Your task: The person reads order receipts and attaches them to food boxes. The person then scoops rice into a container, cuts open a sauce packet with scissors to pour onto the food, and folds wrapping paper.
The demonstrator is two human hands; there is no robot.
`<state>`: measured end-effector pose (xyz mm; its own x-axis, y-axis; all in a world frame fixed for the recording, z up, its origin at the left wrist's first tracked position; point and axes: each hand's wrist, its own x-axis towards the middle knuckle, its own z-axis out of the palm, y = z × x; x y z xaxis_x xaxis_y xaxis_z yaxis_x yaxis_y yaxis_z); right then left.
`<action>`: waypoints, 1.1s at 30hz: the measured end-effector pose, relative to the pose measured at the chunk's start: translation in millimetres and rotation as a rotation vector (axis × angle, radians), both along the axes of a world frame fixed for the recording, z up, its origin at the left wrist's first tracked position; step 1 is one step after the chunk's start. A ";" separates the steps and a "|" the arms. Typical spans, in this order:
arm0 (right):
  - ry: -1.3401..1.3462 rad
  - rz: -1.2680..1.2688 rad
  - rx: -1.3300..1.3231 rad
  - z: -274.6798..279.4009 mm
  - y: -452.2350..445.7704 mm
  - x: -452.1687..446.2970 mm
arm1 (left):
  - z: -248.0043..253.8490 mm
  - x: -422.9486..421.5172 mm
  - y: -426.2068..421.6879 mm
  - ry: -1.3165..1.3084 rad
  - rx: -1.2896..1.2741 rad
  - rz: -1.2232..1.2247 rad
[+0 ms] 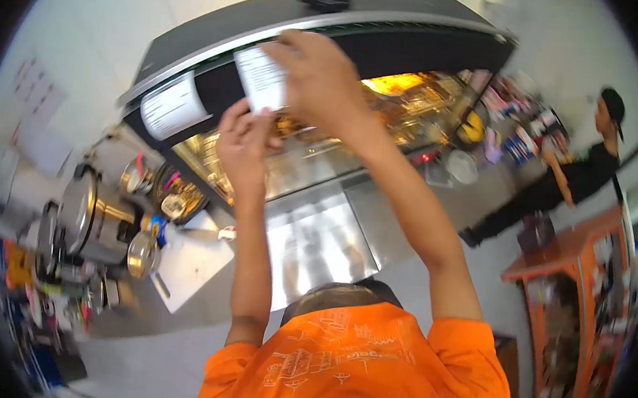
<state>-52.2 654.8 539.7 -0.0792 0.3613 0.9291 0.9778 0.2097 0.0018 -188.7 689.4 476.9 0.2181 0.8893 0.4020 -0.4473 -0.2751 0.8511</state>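
With right hand [316, 77], pinching one printed slip [258, 76] before the far cabinet [433, 50]; with left hand [244, 148], touching the slip's lower edge, cannot tell whether pinching. See one other slip [174, 107], left, on the cabinet.

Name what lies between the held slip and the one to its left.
Between the held slip and the other slip, the head view shows only bare black panel.
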 end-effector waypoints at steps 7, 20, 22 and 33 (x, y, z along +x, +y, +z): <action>-0.095 0.021 -0.071 7.3 0.4 16.5 | 0.0 13.6 1.8 -0.118 -0.078 -0.091; -0.134 -0.081 -0.093 6.9 -6.1 20.7 | 8.4 13.2 3.5 -0.147 -0.090 -0.071; -0.120 -0.069 -0.109 5.1 -3.9 20.9 | 7.5 13.9 4.8 -0.170 -0.088 -0.077; -0.117 -0.039 -0.126 9.4 -6.4 15.5 | 7.3 10.4 9.8 -0.134 -0.129 -0.014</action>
<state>-36.7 648.4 549.1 -0.1681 0.4795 0.8613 0.9798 0.1774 0.0925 -178.4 699.2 484.2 0.1826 0.9328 0.3108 -0.5618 -0.1605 0.8116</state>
